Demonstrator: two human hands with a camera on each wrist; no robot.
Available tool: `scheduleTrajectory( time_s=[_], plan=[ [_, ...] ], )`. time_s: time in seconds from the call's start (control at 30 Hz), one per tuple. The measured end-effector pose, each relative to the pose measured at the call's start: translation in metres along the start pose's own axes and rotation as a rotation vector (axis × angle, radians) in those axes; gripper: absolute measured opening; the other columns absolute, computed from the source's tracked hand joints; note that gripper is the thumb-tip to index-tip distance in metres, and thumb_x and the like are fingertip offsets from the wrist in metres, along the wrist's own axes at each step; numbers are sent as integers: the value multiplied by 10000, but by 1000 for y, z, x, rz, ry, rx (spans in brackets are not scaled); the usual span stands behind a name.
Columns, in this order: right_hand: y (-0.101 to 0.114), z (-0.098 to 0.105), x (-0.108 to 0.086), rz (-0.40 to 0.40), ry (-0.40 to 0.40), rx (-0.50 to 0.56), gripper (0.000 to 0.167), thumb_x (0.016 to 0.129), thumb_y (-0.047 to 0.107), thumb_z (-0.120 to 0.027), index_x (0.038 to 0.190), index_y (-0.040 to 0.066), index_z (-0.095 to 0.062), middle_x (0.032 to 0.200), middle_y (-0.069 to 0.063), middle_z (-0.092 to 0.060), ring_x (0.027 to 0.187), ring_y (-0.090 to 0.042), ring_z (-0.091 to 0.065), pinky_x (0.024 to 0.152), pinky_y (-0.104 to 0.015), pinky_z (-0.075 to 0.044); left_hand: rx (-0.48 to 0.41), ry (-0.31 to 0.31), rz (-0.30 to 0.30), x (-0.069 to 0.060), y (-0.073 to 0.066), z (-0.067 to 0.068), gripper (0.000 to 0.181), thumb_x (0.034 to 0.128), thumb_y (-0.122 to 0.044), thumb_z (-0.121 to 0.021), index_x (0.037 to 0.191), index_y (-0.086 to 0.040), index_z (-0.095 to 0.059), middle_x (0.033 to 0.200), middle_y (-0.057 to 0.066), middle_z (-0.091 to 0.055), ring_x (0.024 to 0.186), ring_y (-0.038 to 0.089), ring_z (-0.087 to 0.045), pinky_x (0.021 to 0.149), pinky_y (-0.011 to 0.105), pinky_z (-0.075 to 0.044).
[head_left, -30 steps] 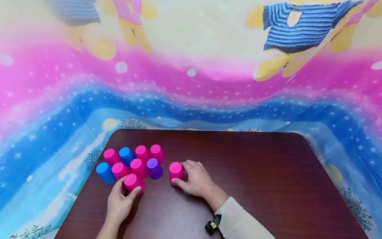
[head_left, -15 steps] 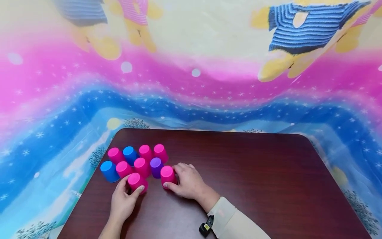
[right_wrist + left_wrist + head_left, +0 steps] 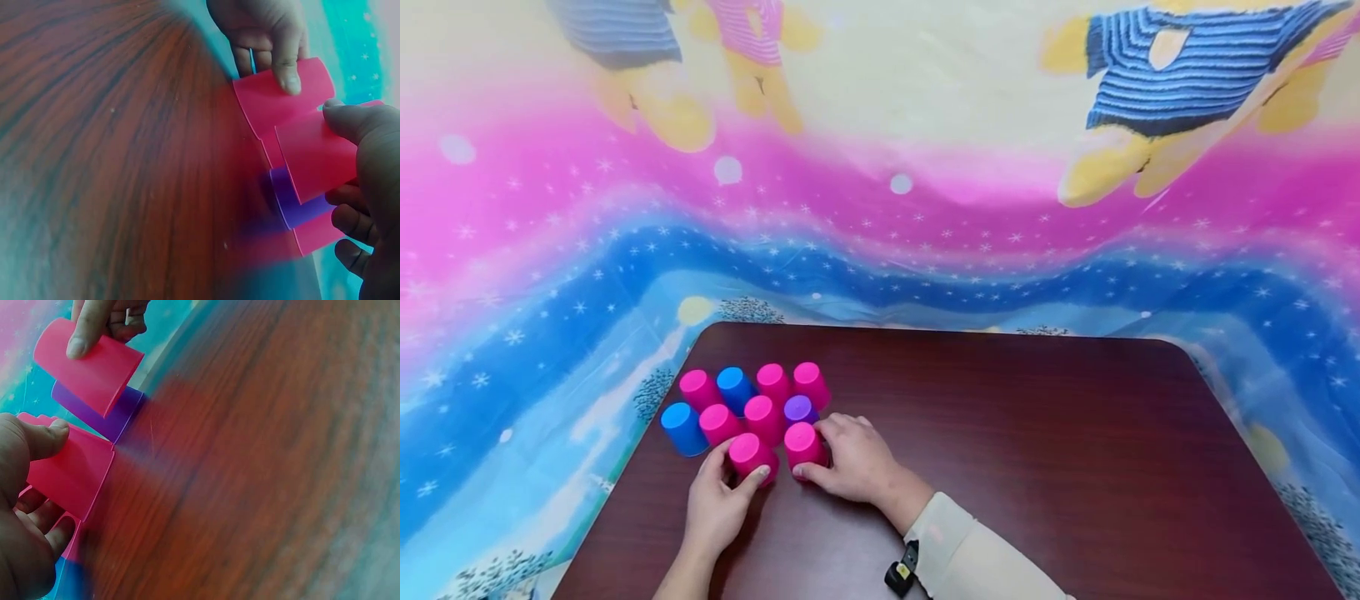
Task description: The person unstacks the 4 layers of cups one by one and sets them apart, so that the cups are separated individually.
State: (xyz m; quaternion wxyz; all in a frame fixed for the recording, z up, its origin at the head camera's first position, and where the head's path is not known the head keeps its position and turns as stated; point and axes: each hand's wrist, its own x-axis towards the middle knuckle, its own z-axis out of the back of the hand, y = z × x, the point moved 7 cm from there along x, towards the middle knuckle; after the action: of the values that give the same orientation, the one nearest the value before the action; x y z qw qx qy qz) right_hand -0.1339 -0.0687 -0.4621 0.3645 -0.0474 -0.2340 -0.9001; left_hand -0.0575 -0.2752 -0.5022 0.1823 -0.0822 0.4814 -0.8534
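Note:
Upside-down plastic cups are gathered at the table's left. With thumb and fingers, my left hand [image 3: 718, 504] holds a pink cup [image 3: 752, 458] at the near side of the group. Just right of it, my right hand [image 3: 861, 462] grips another pink cup [image 3: 803, 446], a small gap from the first. Behind that cup stands a purple cup [image 3: 801, 408], partly hidden. In the right wrist view, the right hand's pink cup [image 3: 315, 153] overlaps the purple cup [image 3: 294, 197]. The left wrist view shows the left hand's pink cup [image 3: 72, 469] with its rim downward.
Behind the held cups stand two blue cups, one at the left end [image 3: 683, 429] and one in the back row [image 3: 735, 389], among several pink cups [image 3: 763, 419]. The brown table [image 3: 1037, 450] extends right. A patterned cloth [image 3: 925, 233] hangs beyond it.
My right hand has carried its pink cup leftward, up near the left hand's cup and in front of the purple one. The left hand keeps its hold; the head view has shifted slightly.

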Motion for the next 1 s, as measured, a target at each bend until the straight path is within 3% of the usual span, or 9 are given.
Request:
scheduleTrajectory(
  time_s=[0.57,1.0],
  plan=[
    [13,-22,10,19,64,-31,666,886,698,-673,1270,154,-660,1185,39,-692,1119,-141,-653,1028,-367,-484,-14,-14,-31,2,0,-1,648,898,-239,-839,1438,-101,-509,1404,137,-570,1347,373,-539,1086,539,-481],
    [12,-25,9,17,34,-61,637,887,676,-695,1251,154,-661,1170,31,-698,1102,-153,-661,983,-363,-503,-26,-35,-49,1,0,0,642,884,-199,-852,1422,-78,-524,1401,152,-571,1343,384,-554,1080,526,-483]
  ],
)
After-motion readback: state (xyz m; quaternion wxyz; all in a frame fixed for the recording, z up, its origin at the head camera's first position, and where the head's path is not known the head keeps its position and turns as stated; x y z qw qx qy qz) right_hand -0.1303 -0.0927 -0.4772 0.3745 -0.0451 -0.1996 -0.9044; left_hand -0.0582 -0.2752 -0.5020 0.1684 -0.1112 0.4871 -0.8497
